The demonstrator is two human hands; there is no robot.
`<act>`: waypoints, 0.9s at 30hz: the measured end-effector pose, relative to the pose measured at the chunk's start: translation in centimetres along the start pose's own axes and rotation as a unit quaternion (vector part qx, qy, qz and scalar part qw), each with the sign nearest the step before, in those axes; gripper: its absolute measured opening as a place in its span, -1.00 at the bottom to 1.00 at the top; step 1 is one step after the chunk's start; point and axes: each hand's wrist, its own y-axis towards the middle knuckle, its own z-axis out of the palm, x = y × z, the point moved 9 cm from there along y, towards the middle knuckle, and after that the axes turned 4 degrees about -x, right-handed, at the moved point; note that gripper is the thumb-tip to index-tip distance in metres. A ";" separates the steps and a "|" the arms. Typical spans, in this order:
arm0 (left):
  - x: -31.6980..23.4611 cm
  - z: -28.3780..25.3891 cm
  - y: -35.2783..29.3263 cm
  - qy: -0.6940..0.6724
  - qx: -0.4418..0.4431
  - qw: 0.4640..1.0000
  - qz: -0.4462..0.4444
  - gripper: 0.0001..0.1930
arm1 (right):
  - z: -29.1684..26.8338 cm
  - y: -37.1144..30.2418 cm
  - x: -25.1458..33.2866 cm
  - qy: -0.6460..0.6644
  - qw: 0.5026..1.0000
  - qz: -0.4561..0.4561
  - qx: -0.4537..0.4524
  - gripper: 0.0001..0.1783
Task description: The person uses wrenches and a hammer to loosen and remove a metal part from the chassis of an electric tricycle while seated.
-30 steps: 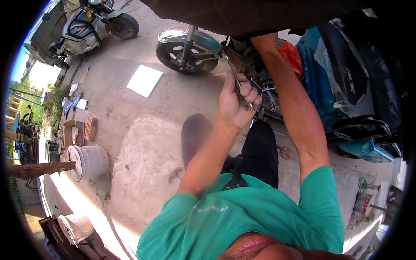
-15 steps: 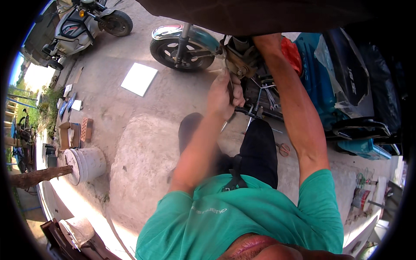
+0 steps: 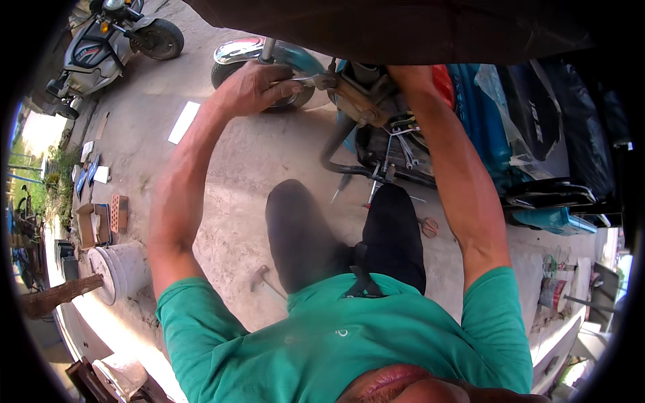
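Plainly, the left hand (image 3: 254, 88) is closed around a slim silver wrench (image 3: 306, 79), its fingers bent over the handle; the wrench reaches across to a metal fitting beside the rusty bracket (image 3: 359, 101) of a partly stripped motorcycle, though whether its end sits on a bolt cannot be told; behind this hand, in the view, stands the front wheel (image 3: 224, 72) under its shiny fender (image 3: 238, 50). The right hand (image 3: 408, 77) goes in under a dark brown shape (image 3: 403, 30) along the upper edge, near a red bag (image 3: 441, 87); its fingers are hidden, so I cannot tell whether it grips anything.

Below the bracket, loose wrenches (image 3: 406, 149) lie together beside the right forearm; a hammer (image 3: 261, 277) lies on the concrete floor (image 3: 235, 228) near the person's left thigh; farther left are a red brick (image 3: 119, 213), a cardboard box (image 3: 86, 225) and a white bucket (image 3: 131, 265); a grey motorcycle (image 3: 94, 57) stands beyond, upper left.
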 end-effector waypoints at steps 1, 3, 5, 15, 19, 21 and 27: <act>0.2 -2.4 1.2 0.096 -0.037 0.994 0.047 -0.64 | 0.0 0.0 0.1 -0.001 1.000 -0.002 0.002 -0.50; -4.1 -6.1 3.5 0.191 0.000 0.982 -0.003 -0.65 | -0.1 -0.4 -0.3 -0.004 1.000 0.001 0.006 -0.50; -4.7 -6.5 3.3 0.209 -0.020 0.978 0.003 -0.67 | -0.2 -0.3 -0.1 -0.002 1.000 0.007 0.005 -0.50; 1.2 -2.7 -6.8 -0.125 -0.136 0.948 -0.261 -0.49 | -0.1 0.5 0.7 0.009 1.000 0.011 0.002 -0.50; -1.1 7.7 -10.3 -0.485 -0.156 0.806 -0.301 -0.56 | -0.1 0.5 0.7 0.012 1.000 0.012 0.005 -0.50; -3.8 11.8 -10.1 -0.607 -0.167 0.704 -0.328 -0.55 | 0.0 0.4 0.6 0.013 1.000 0.012 0.008 -0.50; -11.1 15.1 -5.7 -0.825 -0.201 0.448 -0.279 -0.53 | -0.5 0.3 0.5 0.011 1.000 0.013 0.015 -0.50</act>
